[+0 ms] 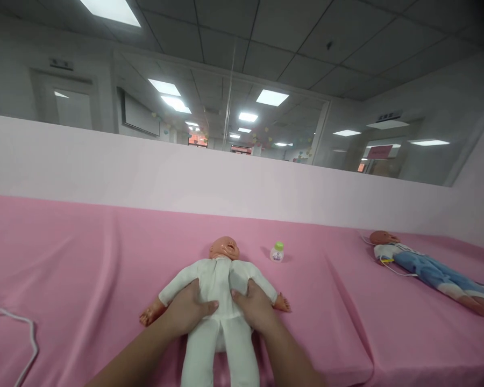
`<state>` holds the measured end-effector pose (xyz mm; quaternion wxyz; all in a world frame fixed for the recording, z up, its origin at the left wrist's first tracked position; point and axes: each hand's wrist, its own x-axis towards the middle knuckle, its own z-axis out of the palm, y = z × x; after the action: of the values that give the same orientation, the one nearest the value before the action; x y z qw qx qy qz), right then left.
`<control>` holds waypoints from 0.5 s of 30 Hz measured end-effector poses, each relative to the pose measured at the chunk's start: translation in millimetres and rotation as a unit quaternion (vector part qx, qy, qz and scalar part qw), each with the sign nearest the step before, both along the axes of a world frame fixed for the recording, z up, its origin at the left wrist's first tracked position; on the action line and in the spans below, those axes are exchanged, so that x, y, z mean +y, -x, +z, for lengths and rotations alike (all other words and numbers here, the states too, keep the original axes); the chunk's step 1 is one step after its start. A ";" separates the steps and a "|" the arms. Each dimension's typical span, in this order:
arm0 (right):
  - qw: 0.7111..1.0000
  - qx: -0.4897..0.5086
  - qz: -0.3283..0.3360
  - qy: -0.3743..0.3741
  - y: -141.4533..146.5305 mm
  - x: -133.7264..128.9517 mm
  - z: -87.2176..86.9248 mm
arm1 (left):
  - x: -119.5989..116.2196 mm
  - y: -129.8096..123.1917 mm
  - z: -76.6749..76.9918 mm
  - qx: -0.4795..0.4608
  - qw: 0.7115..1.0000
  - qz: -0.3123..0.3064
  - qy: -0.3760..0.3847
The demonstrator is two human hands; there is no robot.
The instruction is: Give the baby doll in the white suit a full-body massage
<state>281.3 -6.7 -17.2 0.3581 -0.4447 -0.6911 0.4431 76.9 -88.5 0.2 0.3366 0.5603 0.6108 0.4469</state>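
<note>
A baby doll (pixel 221 328) in a white cloth suit lies on its back on the pink sheet (pixel 314 322), head away from me and arms spread. My left hand (pixel 190 309) grips one side of its torso, the thumb lying across the front. On the other side my right hand (pixel 255 305) holds the torso in the same way, thumb on the front. Both hands' fingers curl around the flanks, partly hidden beneath the body. A small clear bottle (pixel 277 253) with a green cap stands upright to the right of the doll's head.
Another doll (pixel 423 269) in blue and white clothing lies at the far right, with a thin white tube on it. A white cable (pixel 32 333) runs along the left edge. Behind the sheet rises a low white wall (pixel 185 177) topped by windows.
</note>
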 end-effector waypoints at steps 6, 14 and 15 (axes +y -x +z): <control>0.971 -0.207 -0.064 -0.103 -16.9 7.6 14.6 | -2.1 9.2 12.1 0.222 0.966 0.136 0.010; 0.992 -0.075 -0.037 -0.090 -11.7 72.8 64.8 | 69.8 24.6 51.6 0.086 0.975 0.191 -0.078; 0.996 -0.030 -0.046 -0.071 -0.2 88.2 62.8 | 86.7 23.5 52.2 0.038 0.977 0.198 -0.074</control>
<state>281.5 81.5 45.6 0.3878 -0.4630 -0.7101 0.3621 53.4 -1.9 52.3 0.1752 0.4682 0.6875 0.5267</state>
